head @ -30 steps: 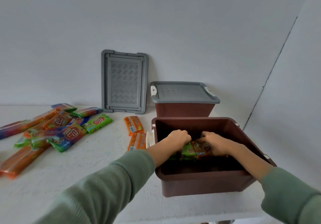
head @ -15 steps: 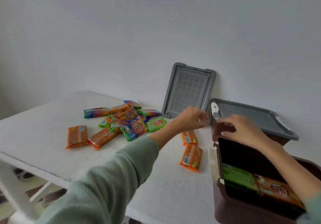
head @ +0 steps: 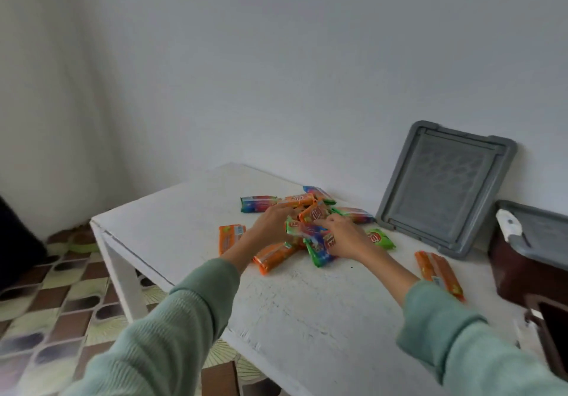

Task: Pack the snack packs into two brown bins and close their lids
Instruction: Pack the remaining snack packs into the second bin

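Both hands out over the white table (head: 307, 319), green sleeves (head: 172, 328) pulled up to mid-forearm.

- Snack packs (head: 310, 226): loose heap toward the far side of the table, left of centre; orange, green and blue wrappers overlapping at all angles.
- My left hand (head: 270, 226): lies on the left edge of the heap, fingers reaching in among the wrappers. The fingertips are hidden by the packs, so I cannot tell whether it grips anything.
- My right hand (head: 344, 239): on the right side of the heap, palm down, fingers curled over the packs in the middle and gripping them. One green-edged pack stands tilted up between my two hands.
- Strays: an orange pack (head: 230, 237) flat just left of my left wrist; a green pack (head: 379, 239) just right of my right hand; two orange packs (head: 439, 272) side by side nearer, right of my right forearm; a blue pack (head: 258, 204) at the far left of the heap.
- Grey lid (head: 445, 186): stands tilted against the wall, far right, underside toward me.
- Closed brown bin (head: 519, 266): right edge of view, its own grey lid on with a white latch (head: 508, 223).
- Open brown bin (head: 547, 331): only its near-left corner shows, low on the right.
- Patterned tile floor (head: 46, 303) to the left, below the table.
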